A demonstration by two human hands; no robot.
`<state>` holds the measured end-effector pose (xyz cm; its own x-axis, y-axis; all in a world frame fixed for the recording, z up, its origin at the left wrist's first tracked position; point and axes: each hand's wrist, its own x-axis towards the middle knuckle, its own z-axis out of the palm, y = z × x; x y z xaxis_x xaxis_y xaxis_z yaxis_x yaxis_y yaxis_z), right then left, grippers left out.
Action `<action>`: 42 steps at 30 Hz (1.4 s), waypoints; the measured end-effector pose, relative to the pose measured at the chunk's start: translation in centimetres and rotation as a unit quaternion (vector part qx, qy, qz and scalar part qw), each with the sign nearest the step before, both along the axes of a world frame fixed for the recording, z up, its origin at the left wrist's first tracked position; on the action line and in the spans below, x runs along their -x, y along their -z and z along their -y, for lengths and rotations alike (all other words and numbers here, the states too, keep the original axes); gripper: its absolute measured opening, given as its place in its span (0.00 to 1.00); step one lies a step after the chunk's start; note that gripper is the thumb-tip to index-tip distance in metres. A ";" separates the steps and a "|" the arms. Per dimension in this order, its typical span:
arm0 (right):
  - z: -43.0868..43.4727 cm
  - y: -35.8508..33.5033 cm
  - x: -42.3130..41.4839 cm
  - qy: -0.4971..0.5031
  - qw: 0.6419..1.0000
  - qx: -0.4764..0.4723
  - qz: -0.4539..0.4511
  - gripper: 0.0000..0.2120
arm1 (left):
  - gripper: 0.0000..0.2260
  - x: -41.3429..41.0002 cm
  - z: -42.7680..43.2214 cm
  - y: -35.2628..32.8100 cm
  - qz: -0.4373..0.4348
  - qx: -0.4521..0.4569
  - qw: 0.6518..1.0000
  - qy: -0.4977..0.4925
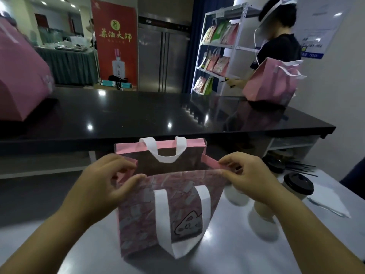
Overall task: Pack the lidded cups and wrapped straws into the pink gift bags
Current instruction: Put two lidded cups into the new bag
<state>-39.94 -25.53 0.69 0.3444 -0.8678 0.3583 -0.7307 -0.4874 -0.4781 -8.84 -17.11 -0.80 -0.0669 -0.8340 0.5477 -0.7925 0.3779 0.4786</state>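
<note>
Spreading the mouth of the pink gift bag [173, 210] is the step in hand, as I judge it: the bag stands upright on the steel table [237, 254], and each hand pinches a side fold of its rim. The left hand [106, 180] grasps the bag's left edge between thumb and fingers. The right hand [248, 178] does the same on the bag's right edge, so the opening is pulled into a box shape. The inside is dark, so whether anything lies in it I cannot tell.

The near white handle [164, 214] hangs down the bag's front face, and the far handle [164, 153] droops into the opening. Just to the right of the bag, one lidded cup [298, 187] with a black lid stands in plain sight, and two more pale cup bodies [236, 196] are partly hidden under the right wrist. Beyond them, further right of the bag, lie thin dark sticks [302, 168] (probably the wrapped straws, though they are too blurred to be sure).

The next move likely calls for one hand to let go and fetch a cup while the other keeps the mouth wide. The far handle needs pushing aside, and the cup should go down upright onto the bag's floor.
</note>
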 end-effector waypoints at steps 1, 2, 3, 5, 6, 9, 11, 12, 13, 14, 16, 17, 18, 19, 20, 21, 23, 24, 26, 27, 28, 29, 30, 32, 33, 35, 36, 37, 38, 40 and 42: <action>0.2 -0.2 0.6 -0.008 1.000 -0.011 -0.002 0.09 | 0.19 0.1 -0.1 -0.2 0.008 0.003 1.000 -0.013; 0.3 -0.4 1.2 -0.015 1.000 -0.017 0.000 0.09 | 0.18 0.3 -0.1 -0.4 0.018 0.006 0.999 -0.029; 0.4 -0.7 1.8 -0.021 1.000 -0.017 0.006 0.09 | 0.17 0.6 -0.1 -0.8 0.030 0.011 0.998 -0.046; 0.6 -1.1 3.1 -0.037 0.999 -0.007 0.019 0.10 | 0.16 1.8 -0.1 -1.5 0.052 0.027 0.996 -0.073; 0.7 -1.3 3.9 -0.046 0.999 -0.004 0.022 0.10 | 0.15 2.7 -0.1 -1.9 0.064 0.037 0.994 -0.079; 1.1 -1.5 6.7 -0.064 0.998 -0.005 0.002 0.12 | 0.18 6.7 -0.1 -3.5 0.095 0.054 0.992 -0.069; 1.5 -1.2 8.9 -0.065 0.997 -0.005 -0.031 0.14 | 0.20 10.1 0.1 -4.5 0.119 0.055 0.990 -0.044; 1.8 -1.0 10.0 -0.062 0.997 -0.008 -0.045 0.14 | 0.20 12.0 0.3 -4.8 0.134 0.054 0.989 -0.029; 2.2 -0.7 11.2 -0.057 0.997 -0.012 -0.057 0.14 | 0.18 13.7 0.4 -5.0 0.149 0.052 0.987 -0.014; 2.5 -0.5 12.3 -0.049 0.996 -0.015 -0.071 0.15 | 0.17 15.4 0.6 -5.1 0.162 0.050 0.985 0.002; 3.3 0.2 14.5 -0.027 0.992 -0.025 -0.117 0.16 | 0.17 18.5 1.1 -4.9 0.184 0.047 0.981 0.027; 3.7 0.7 15.5 -0.015 0.988 -0.033 -0.150 0.17 | 0.17 19.9 1.4 -4.5 0.192 0.047 0.980 0.036; 4.2 1.2 16.4 -0.004 0.982 -0.042 -0.184 0.19 | 0.17 21.2 1.8 -4.0 0.199 0.045 0.978 0.043; 4.6 1.7 17.3 0.005 0.975 -0.054 -0.214 0.21 | 0.16 22.3 2.1 -3.4 0.206 0.042 0.977 0.048; 5.1 2.2 18.0 0.013 0.969 -0.070 -0.236 0.23 | 0.15 23.4 2.5 -2.6 0.212 0.040 0.975 0.051; 5.5 2.8 18.5 0.019 0.964 -0.088 -0.250 0.26 | 0.14 24.2 2.9 -1.9 0.218 0.033 0.974 0.051; 6.4 4.0 19.2 0.020 0.958 -0.116 -0.262 0.34 | 0.11 25.5 3.6 -0.4 0.231 0.013 0.972 0.045; 6.7 4.6 19.4 0.017 0.955 -0.125 -0.268 0.37 | 0.11 25.9 4.0 0.4 0.239 0.001 0.970 0.043; 7.1 6.0 19.4 0.009 0.948 -0.141 -0.286 0.39 | 0.12 26.4 4.6 1.8 0.251 -0.023 0.967 0.036; 7.3 6.6 19.4 0.006 0.944 -0.146 -0.297 0.38 | 0.13 26.5 4.8 2.5 0.252 -0.035 0.967 0.031; 7.4 7.1 19.3 0.006 0.940 -0.145 -0.308 0.36 | 0.14 26.6 5.0 3.1 0.250 -0.048 0.967 0.026; 7.6 7.5 19.3 0.010 0.938 -0.141 -0.315 0.33 | 0.15 26.6 5.1 3.6 0.248 -0.056 0.967 0.022; 7.7 7.7 19.3 0.016 0.939 -0.137 -0.316 0.31 | 0.15 26.7 5.1 4.1 0.248 -0.064 0.966 0.019; 7.9 7.7 19.2 0.021 0.943 -0.131 -0.306 0.29 | 0.17 26.8 5.1 4.7 0.257 -0.077 0.963 0.016; 7.9 7.6 19.2 0.019 0.945 -0.127 -0.302 0.29 | 0.17 26.8 5.0 4.8 0.259 -0.081 0.962 0.019; 7.8 7.0 19.0 0.014 0.952 -0.111 -0.284 0.29 | 0.17 26.8 4.8 4.2 0.247 -0.080 0.965 0.031; 7.7 6.4 18.9 0.013 0.958 -0.098 -0.270 0.30 | 0.16 26.8 4.6 3.6 0.237 -0.074 0.968 0.036; 7.6 5.7 18.6 0.011 0.964 -0.080 -0.254 0.31 | 0.14 26.7 4.5 2.8 0.228 -0.067 0.970 0.041; 7.5 4.9 18.3 0.008 0.970 -0.056 -0.235 0.31 | 0.13 26.6 4.3 1.9 0.220 -0.057 0.973 0.042; 7.2 2.8 17.4 0.000 0.982 0.004 -0.190 0.33 | 0.13 26.0 3.9 0.0 0.204 -0.032 0.978 0.035; 6.9 0.5 16.2 -0.010 0.989 0.063 -0.135 0.33 | 0.14 25.0 3.6 -1.8 0.190 -0.006 0.981 0.028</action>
